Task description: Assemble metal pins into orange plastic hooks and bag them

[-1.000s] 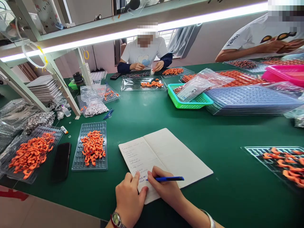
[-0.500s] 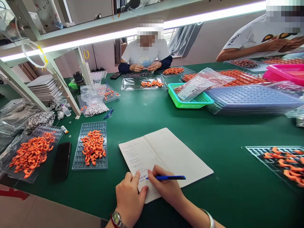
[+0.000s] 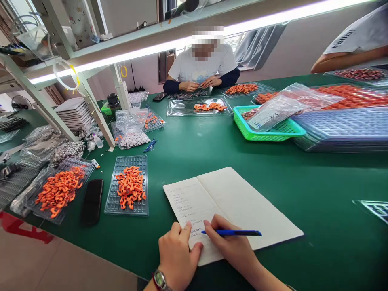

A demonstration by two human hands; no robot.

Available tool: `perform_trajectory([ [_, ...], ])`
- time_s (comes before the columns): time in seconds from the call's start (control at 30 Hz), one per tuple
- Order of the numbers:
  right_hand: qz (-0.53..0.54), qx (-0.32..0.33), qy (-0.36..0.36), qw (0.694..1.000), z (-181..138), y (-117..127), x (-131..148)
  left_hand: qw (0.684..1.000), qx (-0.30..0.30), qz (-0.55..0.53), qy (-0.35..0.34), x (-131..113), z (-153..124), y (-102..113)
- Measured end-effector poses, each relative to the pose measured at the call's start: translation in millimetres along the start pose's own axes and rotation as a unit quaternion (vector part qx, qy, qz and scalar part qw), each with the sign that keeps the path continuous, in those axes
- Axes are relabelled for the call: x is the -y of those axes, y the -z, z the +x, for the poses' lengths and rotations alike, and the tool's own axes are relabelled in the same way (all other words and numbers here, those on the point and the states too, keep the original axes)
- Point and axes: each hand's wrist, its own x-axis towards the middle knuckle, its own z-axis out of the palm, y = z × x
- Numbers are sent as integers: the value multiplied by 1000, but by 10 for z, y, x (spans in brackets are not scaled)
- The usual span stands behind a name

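An open notebook [image 3: 239, 206] lies on the green table [image 3: 230, 155] in front of me, with handwritten lines down its left page. My right hand [image 3: 235, 246] grips a blue pen [image 3: 233, 233], its tip on the lower left page. My left hand [image 3: 177, 254], a watch on its wrist, rests with curled fingers on the notebook's bottom left corner and holds nothing.
A clear grid tray [image 3: 129, 186] of orange parts and a black phone [image 3: 91, 201] lie left of the notebook, with another tray of orange parts [image 3: 59, 190] beyond. A green basket [image 3: 266, 125] and stacked trays [image 3: 345, 127] stand right. A person [image 3: 201, 66] works opposite.
The view has swung to the left, so everything sits further right in the picture. Both hands keep their places on the notebook, the pen still on the page.
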Motion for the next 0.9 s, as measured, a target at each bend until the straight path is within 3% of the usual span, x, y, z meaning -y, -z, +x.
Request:
perform_trajectory([
  [0.53,6,0,-9,1000,-92,-9,-124,1000,8,-2,12,1,-43,-46],
  [0.9,19,-11,10,1000,-34,-67,-175,999,-36,23,-6,23,-41,-63],
])
